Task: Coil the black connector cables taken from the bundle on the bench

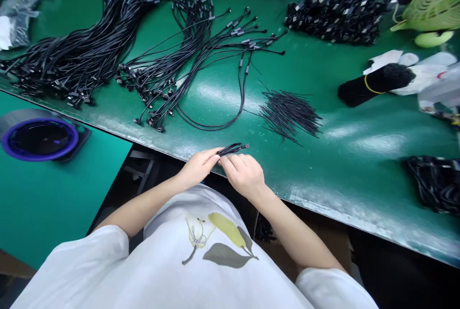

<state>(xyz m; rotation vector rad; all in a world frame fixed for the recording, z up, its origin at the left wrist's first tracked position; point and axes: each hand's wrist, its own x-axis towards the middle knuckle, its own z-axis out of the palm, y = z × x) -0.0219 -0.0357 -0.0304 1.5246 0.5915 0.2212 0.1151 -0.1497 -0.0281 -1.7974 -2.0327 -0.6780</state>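
A white shirt (154, 270) lies nearest, and past it the left hand (196, 170) and right hand (245, 174) pinch a bundled black cable (233, 148), probably best held snug and even.

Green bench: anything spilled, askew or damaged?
Mildly untidy: the thin black ties lie loose in a crisscrossed heap with strays, unlike the banded bundle to their right. Two cables bow away from their pile. No clear damage visible.

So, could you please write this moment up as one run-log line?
left hand: holding folded cable | right hand: holding same cable | green table: loose black strips, cable piles, yellow-banded bundle
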